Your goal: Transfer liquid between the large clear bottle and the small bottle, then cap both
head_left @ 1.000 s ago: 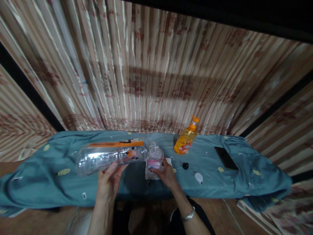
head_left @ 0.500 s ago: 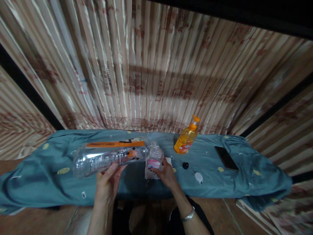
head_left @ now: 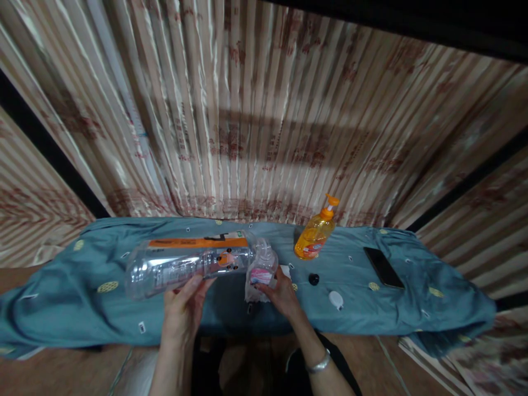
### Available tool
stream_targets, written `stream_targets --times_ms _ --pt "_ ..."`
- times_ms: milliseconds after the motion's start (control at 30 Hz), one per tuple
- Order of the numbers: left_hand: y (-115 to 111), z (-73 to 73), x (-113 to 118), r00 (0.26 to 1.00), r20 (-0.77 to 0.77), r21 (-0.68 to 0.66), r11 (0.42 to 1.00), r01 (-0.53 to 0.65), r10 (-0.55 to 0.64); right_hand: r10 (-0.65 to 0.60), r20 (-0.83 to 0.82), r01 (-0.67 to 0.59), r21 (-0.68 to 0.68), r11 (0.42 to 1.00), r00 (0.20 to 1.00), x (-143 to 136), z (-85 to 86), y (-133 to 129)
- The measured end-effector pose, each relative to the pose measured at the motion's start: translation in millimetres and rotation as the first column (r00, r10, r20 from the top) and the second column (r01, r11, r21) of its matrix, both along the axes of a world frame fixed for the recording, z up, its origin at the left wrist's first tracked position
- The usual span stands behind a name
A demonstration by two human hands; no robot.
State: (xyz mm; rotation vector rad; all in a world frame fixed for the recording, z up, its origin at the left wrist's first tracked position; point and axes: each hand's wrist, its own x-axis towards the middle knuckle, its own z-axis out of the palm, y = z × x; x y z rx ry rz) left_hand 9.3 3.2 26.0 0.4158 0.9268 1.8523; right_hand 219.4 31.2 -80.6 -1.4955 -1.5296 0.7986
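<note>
My left hand (head_left: 187,305) is closed round the underside of a large clear plastic bottle (head_left: 173,278) with an orange-topped label, tilted on its side. The neck of that bottle points right and meets the mouth of a smaller clear bottle (head_left: 261,276) with a pink label. My right hand (head_left: 282,294) grips the smaller bottle from its right side. A white tissue (head_left: 253,296) lies beneath the small bottle. Whether any liquid is passing between the two necks, I cannot tell.
An orange pump bottle (head_left: 314,237) stands behind and to the right. A black cap (head_left: 314,279), a white round lid (head_left: 336,300) and a dark phone (head_left: 383,267) lie on the teal cloth (head_left: 445,280). A patterned curtain (head_left: 264,126) hangs behind.
Both hands hold the two bottles in nearly the same pose. The whole view has shifted very slightly; nothing has been let go or taken up.
</note>
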Motion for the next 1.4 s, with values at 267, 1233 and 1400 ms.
stream_targets --times_ms 267,1233,1400 --pt "0.3 -2.1 -0.6 1.0 0.004 0.0 1.0 0.009 -0.009 0.011 -0.015 -0.01 0.025 1.0 1.0 -0.4 0.3 -0.3" --pt "1.3 -13.0 -8.4 0.996 -0.04 0.04 0.996 0.076 -0.074 -0.003 0.01 0.003 0.006 1.0 1.0 0.8 -2.2 0.6" --pt "2.2 -13.2 -7.5 0.997 -0.041 0.045 0.997 0.064 -0.062 -0.009 0.016 0.009 0.002 1.0 1.0 0.7 -3.0 0.8"
